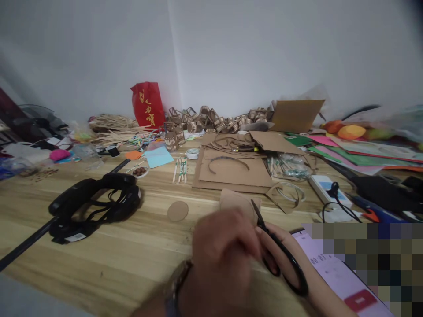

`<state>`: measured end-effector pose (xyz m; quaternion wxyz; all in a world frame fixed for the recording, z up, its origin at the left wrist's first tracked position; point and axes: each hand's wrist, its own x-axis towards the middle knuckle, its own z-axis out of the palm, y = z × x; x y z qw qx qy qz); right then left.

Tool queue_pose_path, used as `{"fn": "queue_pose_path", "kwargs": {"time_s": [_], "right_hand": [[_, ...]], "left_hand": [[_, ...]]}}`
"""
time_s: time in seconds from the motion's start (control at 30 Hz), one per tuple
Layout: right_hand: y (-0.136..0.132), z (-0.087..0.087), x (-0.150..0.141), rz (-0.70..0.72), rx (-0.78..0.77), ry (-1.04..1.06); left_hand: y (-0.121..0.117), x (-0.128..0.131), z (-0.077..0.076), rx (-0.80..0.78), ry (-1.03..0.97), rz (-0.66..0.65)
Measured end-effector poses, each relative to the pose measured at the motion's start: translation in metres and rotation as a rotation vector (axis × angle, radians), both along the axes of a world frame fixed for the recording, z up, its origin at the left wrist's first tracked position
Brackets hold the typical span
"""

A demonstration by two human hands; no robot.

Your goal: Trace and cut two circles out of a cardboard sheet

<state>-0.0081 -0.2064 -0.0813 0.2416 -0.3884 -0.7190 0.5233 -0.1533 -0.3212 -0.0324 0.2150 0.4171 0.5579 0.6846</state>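
"How do the hands stand?"

"The right hand (288,238) grasps the black scissors (262,224) by the handles. The left hand (224,240) (badly blurred) is curled just left of the scissors; I cannot tell whether it grips anything."

"And the cardboard piece (235,200)?"

"Just left of the scissors' blades, partly hidden behind the left hand."

"Farther out?"

"A cardboard disc (177,211) lies left of the scissors, a phone (325,264) near their right side. Cardboard sheets (206,178) lie beyond them, black headgear (71,196) well to their left."
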Motion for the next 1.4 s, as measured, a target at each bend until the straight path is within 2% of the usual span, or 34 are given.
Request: {"fn": "queue_pose_path", "kwargs": {"time_s": [0.07,0.17,0.2,0.23,0.27,0.37,0.4,0.43,0.6,0.8,1.0,1.2,1.3,1.4], "right_hand": [[0.0,0.003,0.0,0.026,-0.003,-0.031],[0.0,0.002,-0.001,0.037,0.002,-0.064],[0.0,0.001,-0.001,0.035,0.006,-0.073],[0.0,0.0,-0.001,0.037,0.013,-0.082],[0.0,-0.001,-0.002,0.039,0.025,-0.089],[0.001,-0.004,-0.003,0.032,0.124,-0.104],[0.001,-0.005,-0.003,0.029,0.163,-0.112],[0.001,-0.005,-0.004,0.027,0.193,-0.123],[0.001,-0.006,-0.002,0.074,0.195,-0.127],[0.003,-0.008,-0.002,0.081,0.225,-0.117],[0.008,-0.013,0.002,0.162,0.165,-0.076],[0.011,-0.023,0.01,0.251,0.152,-0.016],[0.009,-0.019,0.01,0.243,0.121,-0.039],[0.004,-0.007,0.007,0.241,0.072,-0.041]], "left_hand": [[0.023,-0.016,0.004,0.107,0.074,0.105],[0.045,-0.037,-0.01,0.046,0.072,0.36],[0.049,-0.043,-0.017,-0.021,0.03,0.329],[0.053,-0.048,-0.023,-0.08,-0.057,0.241],[0.055,-0.051,-0.029,-0.145,-0.164,0.094],[0.057,-0.053,-0.041,-0.256,-0.429,-0.413],[0.056,-0.052,-0.044,-0.277,-0.48,-0.511],[0.054,-0.05,-0.046,-0.298,-0.513,-0.549],[0.049,-0.041,-0.054,-0.358,-0.562,-0.429],[0.05,-0.038,-0.057,-0.37,-0.656,-0.4],[0.049,-0.039,-0.06,-0.37,-0.515,-0.358],[0.047,-0.039,-0.063,-0.464,-0.39,-0.255],[0.047,-0.039,-0.062,-0.463,-0.37,-0.248],[0.047,-0.039,-0.06,-0.451,-0.354,-0.257]]}}
